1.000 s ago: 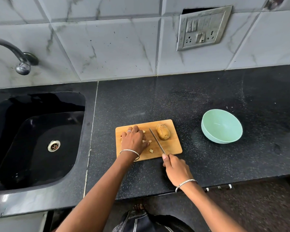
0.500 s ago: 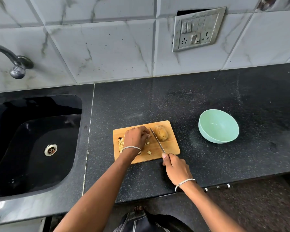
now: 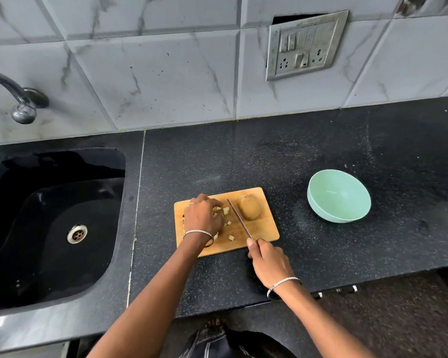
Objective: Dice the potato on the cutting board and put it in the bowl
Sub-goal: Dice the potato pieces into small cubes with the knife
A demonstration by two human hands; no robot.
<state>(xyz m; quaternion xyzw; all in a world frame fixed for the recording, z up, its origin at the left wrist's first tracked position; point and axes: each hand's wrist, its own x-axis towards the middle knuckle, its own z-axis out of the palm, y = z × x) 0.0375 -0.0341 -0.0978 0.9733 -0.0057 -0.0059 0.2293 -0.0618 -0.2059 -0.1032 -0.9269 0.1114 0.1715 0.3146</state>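
Observation:
A wooden cutting board [image 3: 264,229] lies on the black counter. On its right part sits an uncut brown potato piece [image 3: 248,208]. Several small potato cubes [image 3: 230,237] lie scattered on the board's left and middle. My left hand [image 3: 203,218] rests over the cubes with its fingers curled on some of them. My right hand [image 3: 268,262], at the board's near edge, grips the handle of a knife [image 3: 239,218], whose blade lies on the board between the cubes and the potato. A mint green bowl [image 3: 321,202] stands to the right and looks empty.
A black sink [image 3: 49,228] with a metal drain fills the left side, with a tap [image 3: 18,99] above it. The tiled wall behind carries a switch and socket plate [image 3: 305,45]. The counter's front edge runs just below my right wrist.
My left hand has shifted up and right across the board over the cubes. The knife and my right hand have hardly moved. The camera view has drifted slightly.

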